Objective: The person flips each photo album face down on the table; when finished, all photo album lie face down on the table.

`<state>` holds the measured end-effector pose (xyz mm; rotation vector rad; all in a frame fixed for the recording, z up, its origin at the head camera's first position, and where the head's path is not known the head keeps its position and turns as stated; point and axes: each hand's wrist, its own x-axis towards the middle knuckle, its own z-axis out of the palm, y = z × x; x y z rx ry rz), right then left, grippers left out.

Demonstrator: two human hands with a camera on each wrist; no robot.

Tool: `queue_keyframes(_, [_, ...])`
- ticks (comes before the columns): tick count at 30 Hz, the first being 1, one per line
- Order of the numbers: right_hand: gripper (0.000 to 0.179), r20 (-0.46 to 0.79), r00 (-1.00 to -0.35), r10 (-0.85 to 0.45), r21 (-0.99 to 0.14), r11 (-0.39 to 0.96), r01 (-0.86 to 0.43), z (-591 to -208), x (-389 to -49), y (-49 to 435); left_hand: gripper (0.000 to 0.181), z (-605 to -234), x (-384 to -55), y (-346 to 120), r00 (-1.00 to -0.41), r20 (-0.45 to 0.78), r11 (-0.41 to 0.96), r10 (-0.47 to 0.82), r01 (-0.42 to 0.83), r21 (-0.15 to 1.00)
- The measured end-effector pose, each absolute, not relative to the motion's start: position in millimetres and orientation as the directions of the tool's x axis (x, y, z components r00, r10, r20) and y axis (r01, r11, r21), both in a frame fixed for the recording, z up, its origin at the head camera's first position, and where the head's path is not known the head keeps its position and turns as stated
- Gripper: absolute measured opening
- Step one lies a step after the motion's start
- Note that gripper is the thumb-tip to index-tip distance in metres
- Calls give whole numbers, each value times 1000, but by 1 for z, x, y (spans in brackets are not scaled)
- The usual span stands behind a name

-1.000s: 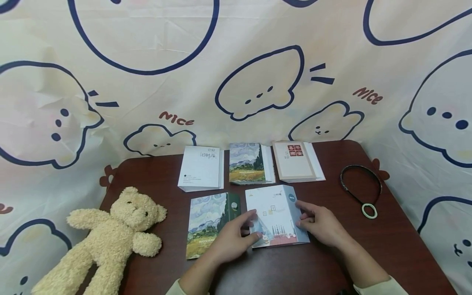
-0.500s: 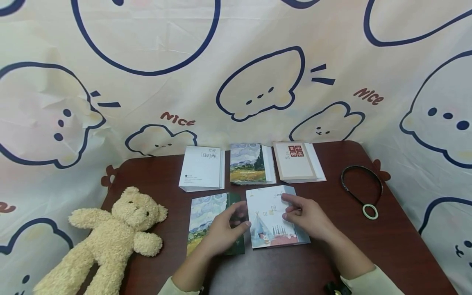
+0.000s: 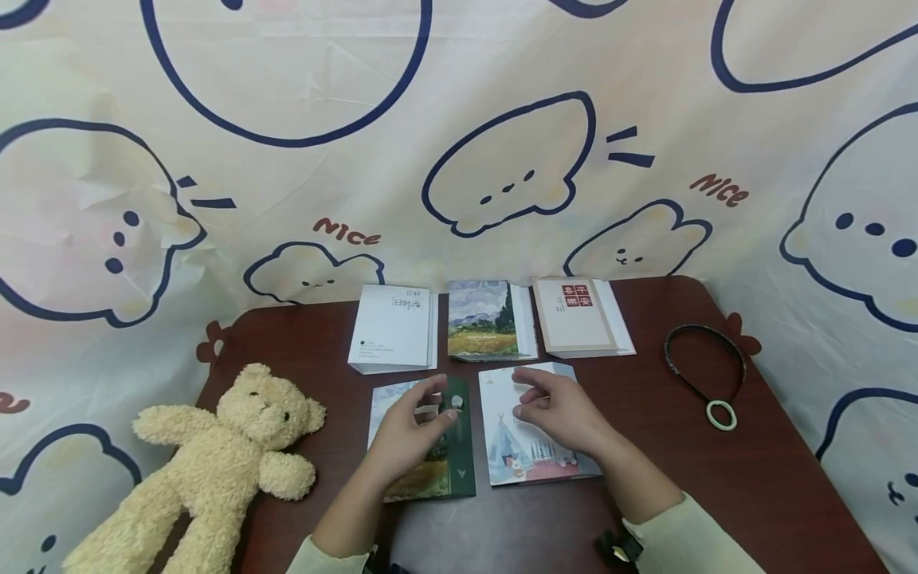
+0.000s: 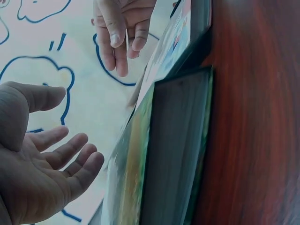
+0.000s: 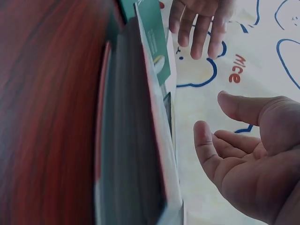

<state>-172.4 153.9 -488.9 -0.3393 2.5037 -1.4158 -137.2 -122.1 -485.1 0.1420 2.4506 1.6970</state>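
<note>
Shifted toward nine o'clock within a second, the left hand [image 3: 407, 434] and right hand [image 3: 565, 408] hover released over the counter [image 3: 760, 470], where a white album [image 3: 527, 460] shows a blue tent and pink foreground; at its nine o'clock lies a green-banded landscape album [image 3: 452, 456].

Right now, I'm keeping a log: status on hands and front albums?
Left hand: empty, above green-banded album. Right hand: empty, above tent-print album. Albums side by side, gap between; hands partly hide both.
</note>
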Motion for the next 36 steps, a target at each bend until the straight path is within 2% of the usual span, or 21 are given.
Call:
queue_keyframes(8, [64, -107, -922, -372, -893, 444, -76, -483, -180, 124, 56, -482, -145, -143, -995, -70, 388, 76, -35, 921])
queue_keyframes(24, [60, -76, -895, -439, -877, 457, -150, -468, -205, 81, 56, -472, -170, -180, -998, -31, 453, -53, -52, 890])
queue_keyframes(36, [57, -46, -887, -460, -864, 464, -196, -480, -226, 52, 53, -475, -184, -200, -974, -56, 502, -218, -161, 850])
